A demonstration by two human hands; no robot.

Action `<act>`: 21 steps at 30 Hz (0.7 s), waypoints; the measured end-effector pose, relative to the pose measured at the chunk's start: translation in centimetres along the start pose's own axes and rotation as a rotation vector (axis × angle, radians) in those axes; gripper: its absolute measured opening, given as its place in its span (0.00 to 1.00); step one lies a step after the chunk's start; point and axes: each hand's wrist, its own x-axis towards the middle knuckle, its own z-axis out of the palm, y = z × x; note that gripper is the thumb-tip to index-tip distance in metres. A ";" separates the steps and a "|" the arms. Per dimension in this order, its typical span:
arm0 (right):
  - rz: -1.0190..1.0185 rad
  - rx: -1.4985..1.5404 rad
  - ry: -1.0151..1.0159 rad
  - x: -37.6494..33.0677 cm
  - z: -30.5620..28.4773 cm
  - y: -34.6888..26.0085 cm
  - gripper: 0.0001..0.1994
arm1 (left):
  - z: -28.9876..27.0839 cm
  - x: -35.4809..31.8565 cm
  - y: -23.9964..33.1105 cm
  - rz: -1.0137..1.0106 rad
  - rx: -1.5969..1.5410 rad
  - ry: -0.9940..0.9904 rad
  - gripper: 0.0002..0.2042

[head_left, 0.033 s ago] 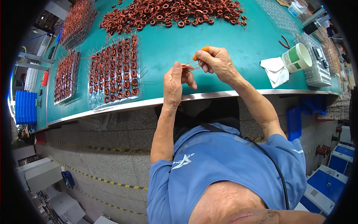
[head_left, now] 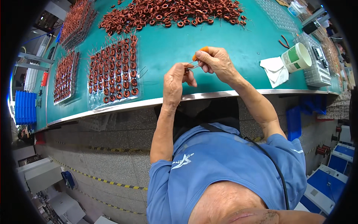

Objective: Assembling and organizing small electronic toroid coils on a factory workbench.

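My left hand [head_left: 173, 80] is closed around a small copper-wire ring coil [head_left: 187, 70], mostly hidden by thumb and fingers. Thin wire leads [head_left: 194, 66] stick out of it toward my right hand [head_left: 218, 64]. That hand is closed in a pinch, thumb against forefinger, where the leads end. An orange piece [head_left: 203, 49] shows at the forefinger tip, looking like a finger cot. Both hands are raised over the near edge of the green table [head_left: 164, 46]. Left of them lies a clear tray [head_left: 97, 101] with rows of upright coils [head_left: 118, 74].
A big heap of loose coils [head_left: 167, 13] covers the far side. More filled trays [head_left: 66, 76] stand at the left. Right of my hands are a white cloth [head_left: 275, 71], a tipped white-green tub [head_left: 297, 58], red-handled pliers [head_left: 284, 42] and stacked clear trays [head_left: 317, 76].
My left thumb has bent down over the coil, and the coil has turned in the fingers so less of it shows. My right hand has hardly moved.
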 end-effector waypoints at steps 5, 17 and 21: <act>-0.071 0.188 0.006 -0.6 0.5 0.5 0.14 | 0.2 -0.3 -0.4 0.103 0.045 0.019 0.15; -0.264 -0.154 0.283 -3.5 2.8 1.0 0.10 | 2.1 -1.3 -0.5 0.124 0.045 0.115 0.14; -0.276 -0.122 0.322 -3.3 3.4 1.4 0.10 | 2.9 -1.7 -0.6 0.235 0.071 0.196 0.11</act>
